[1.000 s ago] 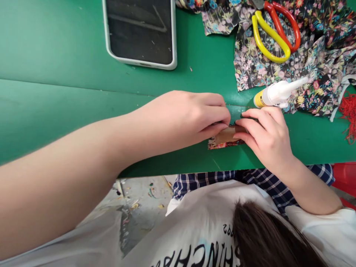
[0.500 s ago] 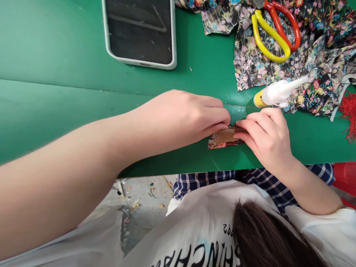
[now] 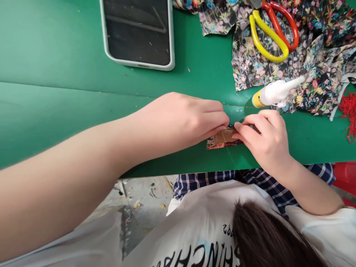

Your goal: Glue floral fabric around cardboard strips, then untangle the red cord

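Note:
A small strip of dark floral fabric (image 3: 210, 144) lies near the table's front edge, with a flat tan piece (image 3: 221, 137) on top of it. My left hand (image 3: 191, 118) is closed, its fingertips pinching the strip's far edge. From the other side, my right hand (image 3: 265, 133) pinches the strip's right part between thumb and fingers. The fingers cover both the far edge and the right end. Just beyond my right hand, a white glue bottle (image 3: 275, 93) with a yellow label lies with its nozzle over a larger floral cloth (image 3: 250, 63).
Scissors with one yellow and one red handle (image 3: 274, 35) rest on the larger cloth. A phone (image 3: 137, 33) in a pale case lies at the back of the green table (image 3: 55, 59). Red threads (image 3: 349, 115) sit at the right edge.
My right thumb and fingers have shifted slightly on the fabric strip. My left hand keeps its pinch, and the whole view has moved a little.

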`<state>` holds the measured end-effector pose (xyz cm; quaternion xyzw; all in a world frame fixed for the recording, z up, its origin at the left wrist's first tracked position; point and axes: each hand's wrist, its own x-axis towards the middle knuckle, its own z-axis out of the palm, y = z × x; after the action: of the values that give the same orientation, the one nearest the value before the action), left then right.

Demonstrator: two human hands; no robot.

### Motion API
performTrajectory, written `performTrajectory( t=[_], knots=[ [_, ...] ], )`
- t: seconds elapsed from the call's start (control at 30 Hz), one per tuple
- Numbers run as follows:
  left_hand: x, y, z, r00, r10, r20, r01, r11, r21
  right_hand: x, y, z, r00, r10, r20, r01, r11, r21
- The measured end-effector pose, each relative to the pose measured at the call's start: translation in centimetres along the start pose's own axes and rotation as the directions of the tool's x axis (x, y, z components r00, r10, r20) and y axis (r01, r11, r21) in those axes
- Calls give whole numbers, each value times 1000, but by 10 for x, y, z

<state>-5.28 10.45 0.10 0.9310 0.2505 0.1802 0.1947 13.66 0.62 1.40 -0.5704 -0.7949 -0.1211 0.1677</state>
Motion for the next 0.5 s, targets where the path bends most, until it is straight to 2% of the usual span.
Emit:
performTrajectory(
  t=[0.17,0.27,0.33,0.5],
  knots=[
    [-6,11,-4,999,35,-25,-35,999,-7,-1,0,1,1000,-5,-4,5,1000,-2],
    [-2,13,-12,979,203,-22,-202,978,46,-1,1,1,1000,-4,-11,4,1000,4],
    [1,11,-17,962,269,-43,-265,960,90,-2,1,1,1000,-5,-11,5,1000,10],
    [-4,5,-13,965,260,-37,-247,948,199,-3,2,4,1000,-9,-21,10,1000,23]
  ],
)
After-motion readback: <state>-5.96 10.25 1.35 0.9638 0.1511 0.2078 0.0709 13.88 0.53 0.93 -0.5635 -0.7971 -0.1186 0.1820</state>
